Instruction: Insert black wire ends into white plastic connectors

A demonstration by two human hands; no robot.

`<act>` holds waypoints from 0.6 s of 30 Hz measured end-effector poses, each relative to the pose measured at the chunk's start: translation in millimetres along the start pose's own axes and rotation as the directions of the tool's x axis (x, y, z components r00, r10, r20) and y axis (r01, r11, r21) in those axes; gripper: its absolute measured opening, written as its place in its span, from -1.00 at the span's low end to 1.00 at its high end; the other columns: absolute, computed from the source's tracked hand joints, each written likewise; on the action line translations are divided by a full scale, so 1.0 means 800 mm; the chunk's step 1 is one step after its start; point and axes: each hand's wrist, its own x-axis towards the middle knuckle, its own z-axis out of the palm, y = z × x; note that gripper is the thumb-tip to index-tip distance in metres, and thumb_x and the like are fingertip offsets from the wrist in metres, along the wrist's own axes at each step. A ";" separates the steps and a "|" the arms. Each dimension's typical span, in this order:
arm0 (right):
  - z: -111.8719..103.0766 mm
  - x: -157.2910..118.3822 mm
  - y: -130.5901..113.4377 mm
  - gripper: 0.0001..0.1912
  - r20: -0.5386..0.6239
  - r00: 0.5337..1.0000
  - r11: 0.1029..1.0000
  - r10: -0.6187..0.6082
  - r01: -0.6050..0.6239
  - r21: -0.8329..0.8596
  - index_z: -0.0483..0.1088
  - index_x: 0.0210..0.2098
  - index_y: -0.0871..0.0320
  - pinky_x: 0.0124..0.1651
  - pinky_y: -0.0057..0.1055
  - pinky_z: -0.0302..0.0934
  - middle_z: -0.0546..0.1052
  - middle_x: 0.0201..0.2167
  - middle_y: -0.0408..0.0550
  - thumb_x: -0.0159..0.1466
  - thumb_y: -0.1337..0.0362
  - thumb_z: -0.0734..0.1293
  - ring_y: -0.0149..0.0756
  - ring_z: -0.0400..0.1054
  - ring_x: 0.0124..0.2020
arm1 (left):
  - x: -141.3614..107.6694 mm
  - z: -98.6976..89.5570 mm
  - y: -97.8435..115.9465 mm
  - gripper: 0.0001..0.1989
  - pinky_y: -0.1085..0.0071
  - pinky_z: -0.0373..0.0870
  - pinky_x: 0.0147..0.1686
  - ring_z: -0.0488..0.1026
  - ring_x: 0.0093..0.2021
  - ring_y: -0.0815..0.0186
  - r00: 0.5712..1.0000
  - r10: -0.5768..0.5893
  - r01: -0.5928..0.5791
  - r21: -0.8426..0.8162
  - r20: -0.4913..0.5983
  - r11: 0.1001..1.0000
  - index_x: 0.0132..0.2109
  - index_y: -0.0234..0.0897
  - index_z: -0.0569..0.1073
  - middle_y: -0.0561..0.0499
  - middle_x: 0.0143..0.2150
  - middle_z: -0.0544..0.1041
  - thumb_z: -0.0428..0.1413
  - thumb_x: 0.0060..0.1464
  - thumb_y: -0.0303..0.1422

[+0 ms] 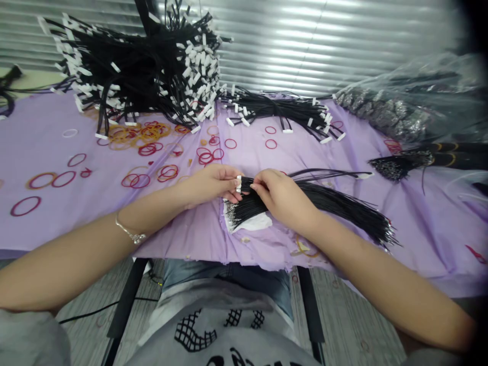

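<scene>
One black wire bundle (335, 208), pinched at its white connector (239, 184)

We hold the bundle low over a purple cloth (49, 223), right in front of us, its thin strands fanning out to the right and ending in bare metal tips (389, 236). Our left hand (208, 184), a silver bracelet (129, 234) at its wrist, is nearly closed, with fingers and thumb curled around the strands at the connector. Our right hand (282, 195) sits just beside it, closed on the wires with its fingertips pressed down. Its thumb is mostly hidden, so we cannot tell how firm that hold is. A white paper strip (249, 222) lies under the bundle, with more metal tips (231, 216) resting on it.

To do this well, we keep both pinches close together and gentle, with the strands parallel so that none cross or kink at the connector. Farther off lie red rubber bands (137, 180), a smaller wire bundle (282, 109), a large pile of connector-tipped cables (152, 66) and a clear plastic bag (404, 96).
</scene>
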 end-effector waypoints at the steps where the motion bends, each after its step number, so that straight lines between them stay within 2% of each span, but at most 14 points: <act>1: 0.002 0.000 -0.001 -0.86 0.006 1.000 1.000 0.007 -0.007 -0.018 0.33 -0.29 0.26 -0.22 -0.37 0.12 0.44 -0.34 0.03 0.31 0.35 0.16 -0.26 0.30 -0.29 | 0.000 0.000 0.000 -0.84 0.58 0.45 -0.46 0.47 -0.52 0.49 1.000 0.002 -0.002 0.003 -0.001 1.000 -0.24 -0.49 0.47 0.02 -0.46 0.51 -0.02 0.15 -0.62; 14: 0.011 0.003 -0.010 -0.84 0.041 0.999 0.997 0.016 -0.013 -0.078 0.31 -0.30 0.25 -0.21 -0.32 0.13 0.42 -0.31 0.09 0.32 0.39 0.12 -0.19 0.29 -0.27 | -0.002 0.003 -0.002 -0.89 0.57 0.44 -0.43 0.48 -0.48 0.46 1.000 0.020 -0.020 0.037 -0.019 0.999 -0.25 -0.46 0.48 0.00 -0.43 0.52 0.06 0.09 -0.57; 18: 0.004 0.000 -0.005 -0.89 -0.011 0.997 0.997 -0.081 0.082 0.014 0.30 -0.26 0.23 -0.19 -0.31 0.16 0.39 -0.29 0.05 0.30 0.36 0.15 -0.21 0.28 -0.25 | -0.001 0.002 -0.001 -0.91 0.58 0.44 -0.46 0.47 -0.49 0.46 1.000 0.025 -0.025 0.018 -0.018 1.000 -0.26 -0.46 0.46 0.01 -0.46 0.51 0.06 0.09 -0.56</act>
